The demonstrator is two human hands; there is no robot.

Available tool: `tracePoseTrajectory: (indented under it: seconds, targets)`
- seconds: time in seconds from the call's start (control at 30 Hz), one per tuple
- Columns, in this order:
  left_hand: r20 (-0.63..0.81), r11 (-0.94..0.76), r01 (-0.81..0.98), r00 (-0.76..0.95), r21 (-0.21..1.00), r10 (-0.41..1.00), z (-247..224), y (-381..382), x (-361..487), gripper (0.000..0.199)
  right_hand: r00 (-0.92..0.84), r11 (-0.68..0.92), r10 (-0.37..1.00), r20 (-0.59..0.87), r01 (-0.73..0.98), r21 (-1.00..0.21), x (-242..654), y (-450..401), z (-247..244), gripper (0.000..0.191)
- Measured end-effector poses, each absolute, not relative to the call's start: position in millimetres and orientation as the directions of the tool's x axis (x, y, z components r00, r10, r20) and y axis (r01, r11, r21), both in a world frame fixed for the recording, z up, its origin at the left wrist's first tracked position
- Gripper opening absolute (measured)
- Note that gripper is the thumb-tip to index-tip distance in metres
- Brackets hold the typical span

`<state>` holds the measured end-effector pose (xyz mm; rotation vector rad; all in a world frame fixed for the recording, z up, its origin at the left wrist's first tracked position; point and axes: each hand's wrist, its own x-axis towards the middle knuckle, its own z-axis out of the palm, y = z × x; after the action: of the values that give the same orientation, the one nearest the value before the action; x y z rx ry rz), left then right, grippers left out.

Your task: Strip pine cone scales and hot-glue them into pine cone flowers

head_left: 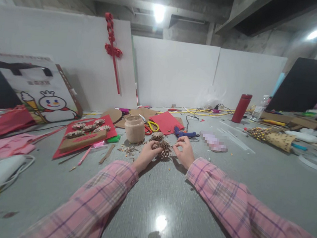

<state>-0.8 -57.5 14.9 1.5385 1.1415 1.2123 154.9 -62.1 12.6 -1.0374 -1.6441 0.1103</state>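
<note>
Near the middle of the grey table, my left hand (pixel 148 155) has its fingers closed on a brown pine cone (pixel 165 150). A second pine cone (pixel 157 136) lies just behind it. To the right of the cone, my right hand (pixel 183 152) is raised with thumb and fingertips pinched together; anything between them is too small to make out. Behind my right hand rests a blue glue gun (pixel 187 134). A tan jar (pixel 134 129) stands behind and left of my left hand, with small brown scraps (pixel 129 151) before it.
Left of the jar lies a red card (pixel 111 127) with cone flowers, and a cartoon bag (pixel 52 103) stands farther left. Yellow-handled scissors (pixel 153 126) and red paper (pixel 167 122) are behind. At right are a phone (pixel 214 142), a red bottle (pixel 241 108) and a wrapped bouquet (pixel 280 140).
</note>
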Motion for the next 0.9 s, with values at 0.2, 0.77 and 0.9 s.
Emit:
tracePoseTrajectory:
  seconds: [0.2, 0.77, 0.9]
  targets:
    - [0.210, -0.226, 0.168, 0.105, 0.960, 0.972, 14.6, -57.2, -1.2, 0.029, 0.008, 0.613, 0.677, 0.736, 0.548, -0.570, 155.2, -61.9, 11.9, 0.015]
    - [0.229, -0.251, 0.239, 0.117, 0.938, 0.966, 10.3, -53.4, -2.9, 0.031, -0.011, 0.596, 0.726, 0.688, 0.510, -0.621, 155.6, -61.8, 12.2, 0.017]
    - [0.225, -0.244, 0.208, 0.113, 0.947, 0.968, 11.8, -54.8, -2.3, 0.029, -0.010, 0.592, 0.736, 0.677, 0.494, -0.637, 155.0, -62.9, 12.8, 0.017]
